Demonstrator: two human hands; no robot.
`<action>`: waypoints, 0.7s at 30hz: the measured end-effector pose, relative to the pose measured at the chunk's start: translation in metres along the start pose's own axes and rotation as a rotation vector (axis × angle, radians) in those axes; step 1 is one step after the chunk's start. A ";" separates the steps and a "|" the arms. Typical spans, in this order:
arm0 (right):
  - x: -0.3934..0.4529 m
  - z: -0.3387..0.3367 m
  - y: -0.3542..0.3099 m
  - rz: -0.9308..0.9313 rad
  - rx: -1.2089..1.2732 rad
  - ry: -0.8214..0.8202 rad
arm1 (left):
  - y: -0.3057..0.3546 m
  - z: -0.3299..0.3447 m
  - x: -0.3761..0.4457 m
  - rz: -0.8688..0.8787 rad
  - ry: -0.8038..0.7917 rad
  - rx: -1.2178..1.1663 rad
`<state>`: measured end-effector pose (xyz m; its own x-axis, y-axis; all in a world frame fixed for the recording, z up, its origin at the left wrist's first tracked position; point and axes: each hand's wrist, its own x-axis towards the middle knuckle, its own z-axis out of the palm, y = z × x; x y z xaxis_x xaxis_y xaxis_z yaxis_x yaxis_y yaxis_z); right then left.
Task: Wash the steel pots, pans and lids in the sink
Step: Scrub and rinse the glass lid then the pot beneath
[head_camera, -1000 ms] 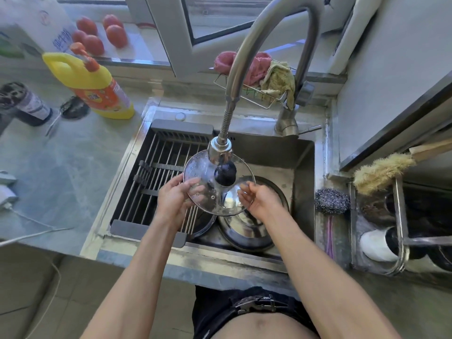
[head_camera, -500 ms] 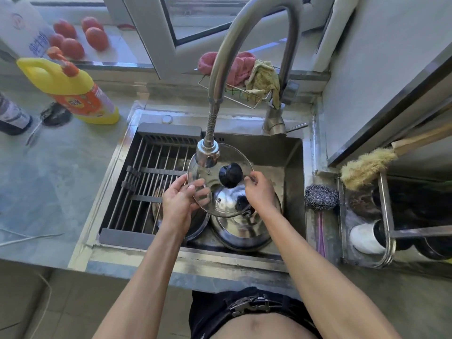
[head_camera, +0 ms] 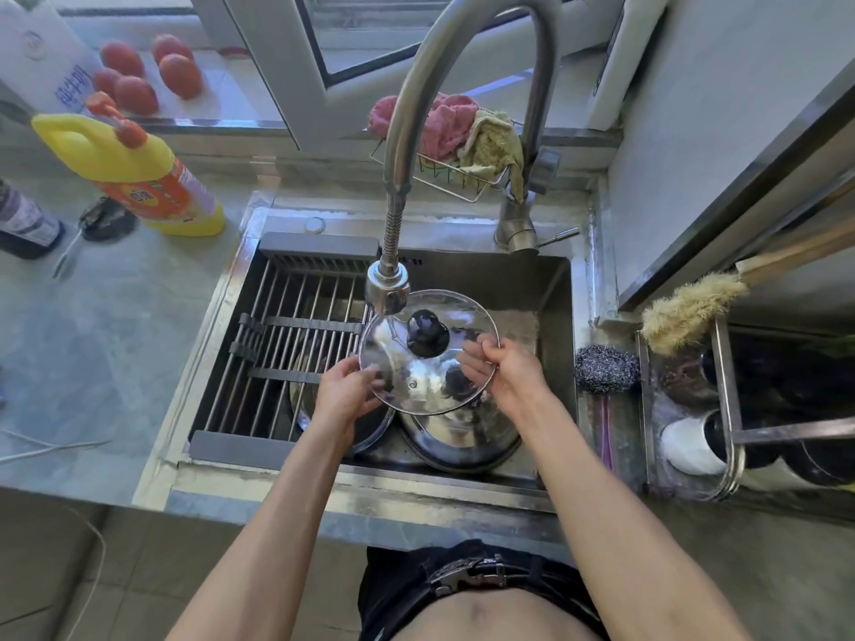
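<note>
We see the steel sink (head_camera: 553, 289) holding a round steel pot (head_camera: 462, 439) at its near right, and left of that pot a second round pan (head_camera: 370, 427), half hidden under the ribbed draining rack (head_camera: 287, 326) that spans the sink's left half. Above the pot we hold a glass lid (head_camera: 430, 381) with a thin metal rim and a black knob (head_camera: 426, 334), tilted, just under the spray head of the curved steel faucet (head_camera: 393, 289); water streaks run across the glass near the head. Our left hand (head_camera: 344, 393) grips the lid's near-left edge, fingers curled beneath and thumb on top. Our right hand (head_camera: 511, 374) pinches the lid's right rim, fingers bent over the glass.

Behind the sink a wire basket (head_camera: 444, 175) holds a crumpled pink cloth (head_camera: 439, 122) and a yellowish rag (head_camera: 490, 145). Right of the sink lies a grey steel-wool scrubber (head_camera: 606, 368), and beyond it a bristly brush (head_camera: 689, 307) leans over a metal rack. Left of the sink stands a yellow detergent bottle (head_camera: 139, 173), with red tomatoes (head_camera: 152, 76) on the sill behind it.
</note>
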<state>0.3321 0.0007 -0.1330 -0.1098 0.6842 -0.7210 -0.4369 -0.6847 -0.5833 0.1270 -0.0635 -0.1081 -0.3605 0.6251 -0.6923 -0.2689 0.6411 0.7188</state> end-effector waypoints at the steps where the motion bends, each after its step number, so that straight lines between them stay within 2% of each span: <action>1: -0.002 0.001 -0.001 -0.041 -0.048 0.011 | 0.000 0.000 -0.001 0.014 0.013 0.127; 3: -0.004 0.002 -0.001 -0.164 -0.200 0.017 | 0.002 0.000 -0.002 0.063 0.027 0.224; 5: -0.006 -0.001 -0.003 -0.359 -0.395 -0.016 | 0.009 0.002 -0.005 0.083 -0.030 0.182; 9: -0.009 -0.007 -0.005 -0.825 -0.879 -0.198 | 0.022 0.012 -0.012 -0.105 -0.269 -0.125; 12: -0.014 -0.007 -0.003 -1.095 -1.176 -0.365 | 0.023 0.022 -0.013 -0.195 -0.317 -0.180; 17: -0.023 -0.008 0.000 -1.235 -1.351 -0.450 | 0.015 0.023 -0.015 -0.222 -0.263 -0.328; 21: -0.024 -0.012 0.001 -1.077 -1.463 -0.398 | 0.008 0.017 -0.008 -0.173 -0.265 -0.309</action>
<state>0.3445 -0.0199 -0.1206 -0.6135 0.7796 0.1254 0.5451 0.5331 -0.6470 0.1426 -0.0561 -0.0983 -0.0562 0.6384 -0.7676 -0.5743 0.6083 0.5479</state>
